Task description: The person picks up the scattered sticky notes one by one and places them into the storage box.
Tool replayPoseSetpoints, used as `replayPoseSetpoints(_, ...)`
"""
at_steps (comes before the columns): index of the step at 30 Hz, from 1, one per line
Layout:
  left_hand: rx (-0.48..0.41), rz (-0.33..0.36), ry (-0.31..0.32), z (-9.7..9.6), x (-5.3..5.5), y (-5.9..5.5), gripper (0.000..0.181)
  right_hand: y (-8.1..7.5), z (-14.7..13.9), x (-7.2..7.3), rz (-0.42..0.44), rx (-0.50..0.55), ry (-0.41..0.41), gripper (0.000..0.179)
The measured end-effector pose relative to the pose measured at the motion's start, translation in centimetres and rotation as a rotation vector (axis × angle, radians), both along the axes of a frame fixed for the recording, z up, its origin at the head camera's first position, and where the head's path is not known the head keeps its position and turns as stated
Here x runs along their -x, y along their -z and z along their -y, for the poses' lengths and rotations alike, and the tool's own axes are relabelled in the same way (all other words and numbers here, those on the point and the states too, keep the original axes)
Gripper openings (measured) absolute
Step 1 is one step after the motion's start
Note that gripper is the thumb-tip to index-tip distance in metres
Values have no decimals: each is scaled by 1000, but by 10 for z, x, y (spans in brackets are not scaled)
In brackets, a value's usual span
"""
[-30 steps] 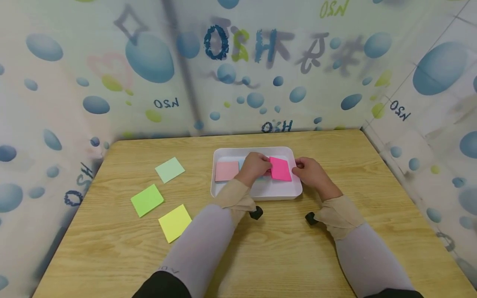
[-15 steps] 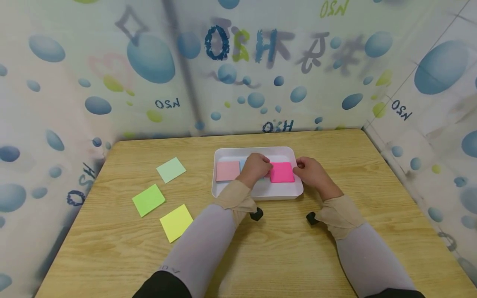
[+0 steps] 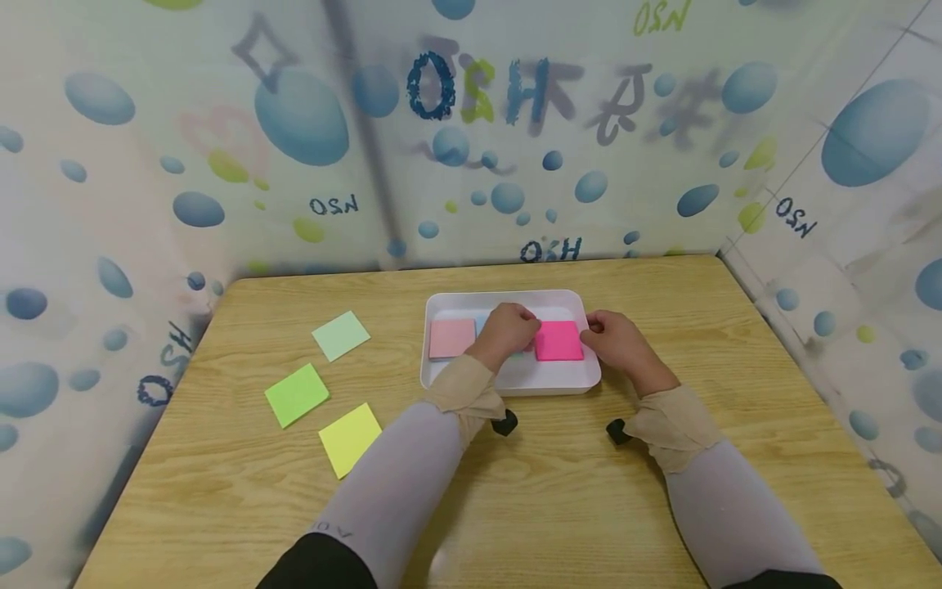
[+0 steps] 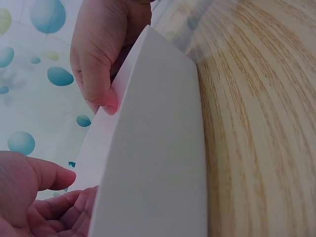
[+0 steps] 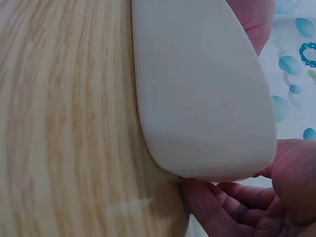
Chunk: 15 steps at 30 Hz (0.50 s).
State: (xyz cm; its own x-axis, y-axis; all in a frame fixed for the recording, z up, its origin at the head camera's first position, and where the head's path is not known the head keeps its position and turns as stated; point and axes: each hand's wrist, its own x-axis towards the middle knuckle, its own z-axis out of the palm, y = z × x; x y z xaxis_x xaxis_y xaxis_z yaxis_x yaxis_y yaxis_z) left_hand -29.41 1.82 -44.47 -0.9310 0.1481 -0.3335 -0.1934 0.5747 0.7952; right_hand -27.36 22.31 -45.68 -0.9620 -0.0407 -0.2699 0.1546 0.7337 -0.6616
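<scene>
A white tray [image 3: 515, 383] holds a light pink sticky note pad [image 3: 452, 339], a light blue one [image 3: 481, 324] mostly hidden by my left hand, and a hot pink sticky note pad [image 3: 559, 341] lying flat at the right end. My left hand [image 3: 506, 334] is over the tray's middle, fingertips at the hot pink pad's left edge. The left wrist view shows a gap between its thumb and loosely bent fingers [image 4: 47, 197]. At the tray's right end my right hand [image 3: 618, 342] grips the wall, thumb [image 4: 98, 84] over the rim and fingers [image 5: 217, 202] outside.
Left of the tray on the wooden table [image 3: 545, 499] lie a pale green sticky note pad [image 3: 341, 335], a bright green one [image 3: 297, 395] and a yellow one [image 3: 349, 439]. My left forearm passes close to the yellow pad. A patterned wall covering [image 3: 471, 196] stands behind the table.
The hot pink pad was tilted at my left fingertips a second ago and now lies flat in the tray. Both hands have stayed almost in place.
</scene>
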Motion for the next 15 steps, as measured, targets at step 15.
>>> replayPoseSetpoints(15, 135, -134, 91, 28, -7, -15, 35, -1, 0, 1, 22, 16, 6, 46)
